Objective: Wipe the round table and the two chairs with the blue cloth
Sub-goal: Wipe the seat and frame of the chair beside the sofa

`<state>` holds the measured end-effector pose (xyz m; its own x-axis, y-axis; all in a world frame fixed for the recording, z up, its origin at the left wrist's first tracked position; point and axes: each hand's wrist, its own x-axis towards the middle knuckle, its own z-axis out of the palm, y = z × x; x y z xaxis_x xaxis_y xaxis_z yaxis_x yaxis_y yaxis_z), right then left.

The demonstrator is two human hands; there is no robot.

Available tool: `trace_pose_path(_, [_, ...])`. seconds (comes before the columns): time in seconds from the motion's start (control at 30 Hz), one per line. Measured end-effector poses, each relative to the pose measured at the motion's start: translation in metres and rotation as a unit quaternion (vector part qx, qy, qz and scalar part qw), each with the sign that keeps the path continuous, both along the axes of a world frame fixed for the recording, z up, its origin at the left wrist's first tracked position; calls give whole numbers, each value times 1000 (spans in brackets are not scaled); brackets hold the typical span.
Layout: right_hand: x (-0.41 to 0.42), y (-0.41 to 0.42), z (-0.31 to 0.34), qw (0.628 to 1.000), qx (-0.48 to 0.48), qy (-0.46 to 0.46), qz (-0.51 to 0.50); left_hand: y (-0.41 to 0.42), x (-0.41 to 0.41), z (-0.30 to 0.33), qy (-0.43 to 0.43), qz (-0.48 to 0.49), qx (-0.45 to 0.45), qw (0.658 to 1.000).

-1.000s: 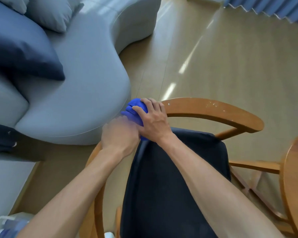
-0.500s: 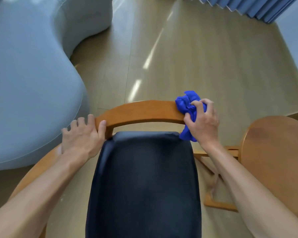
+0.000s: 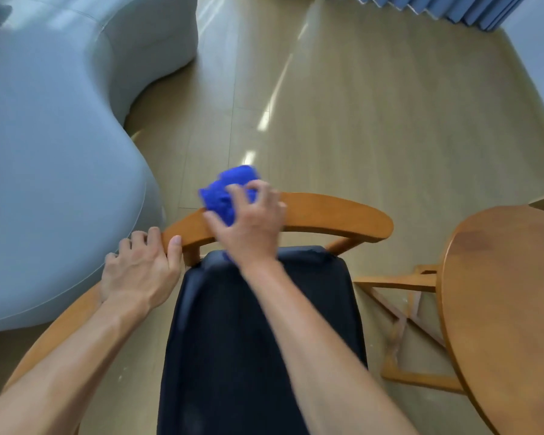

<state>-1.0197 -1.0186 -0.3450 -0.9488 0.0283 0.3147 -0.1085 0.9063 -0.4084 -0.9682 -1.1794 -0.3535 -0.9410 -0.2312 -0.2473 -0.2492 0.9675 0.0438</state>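
A wooden chair with a curved backrest rail and a dark seat cushion stands below me. My right hand grips the bunched blue cloth and presses it on the rail a little left of its middle. My left hand holds the left end of the rail, fingers curled over the wood and thumb on its near face. The round wooden table is at the right edge, apart from both hands. A second chair is not in view.
A pale grey curved sofa fills the left side, close to the chair's left arm. Light wooden floor stretches beyond the chair. Blue curtains hang at the top right. The table's wooden base shows between chair and table.
My right hand has slid the blue cloth leftward along the rail, from its right part to left of the middle. My left hand still holds the rail's left end.
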Motion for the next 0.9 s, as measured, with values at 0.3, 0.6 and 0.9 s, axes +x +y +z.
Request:
trace_pose_path(0.3, [-11,111,1,999,23,-10,24,3,2,7,29,-15,0,999])
trace_pose_path(0.6, [-1,177,1,960,-75,-14,-269,3,1,5,18,-15,-8,1000])
trace_pose_path(0.9, [13,-30,-11,988,5,18,150,3,1,4,9,-8,10,1000])
